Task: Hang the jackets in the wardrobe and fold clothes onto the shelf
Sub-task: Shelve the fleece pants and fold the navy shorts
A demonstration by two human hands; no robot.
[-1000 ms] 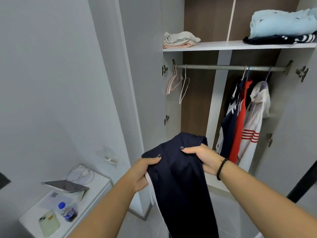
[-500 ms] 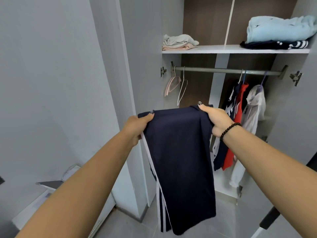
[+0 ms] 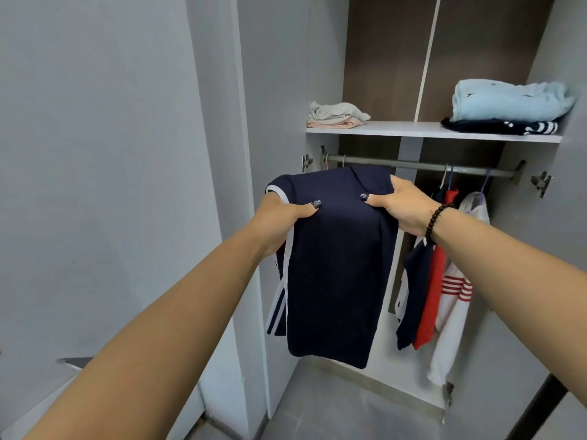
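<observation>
A folded pair of navy trousers with white side stripes [image 3: 333, 274] hangs in front of the open wardrobe, held up at rail height. My left hand [image 3: 279, 217] grips its left top edge, thumb on the front. My right hand [image 3: 403, 206], with a dark bead bracelet at the wrist, grips the right top edge. The white shelf [image 3: 409, 130] lies above and beyond the trousers. On the rail [image 3: 413, 165] hang a navy, a red and a white jacket [image 3: 435, 281] at the right.
On the shelf sit a small cream and pink folded pile [image 3: 335, 115] at the left and a light blue folded garment on a navy striped one [image 3: 508, 106] at the right. The open wardrobe door [image 3: 222, 154] stands at my left. A low white table's corner [image 3: 68, 363] shows bottom left.
Both hands have lifted the trousers from waist height up to rail level and closer to the wardrobe. The trousers now hang folded shorter, and the view has tilted up.
</observation>
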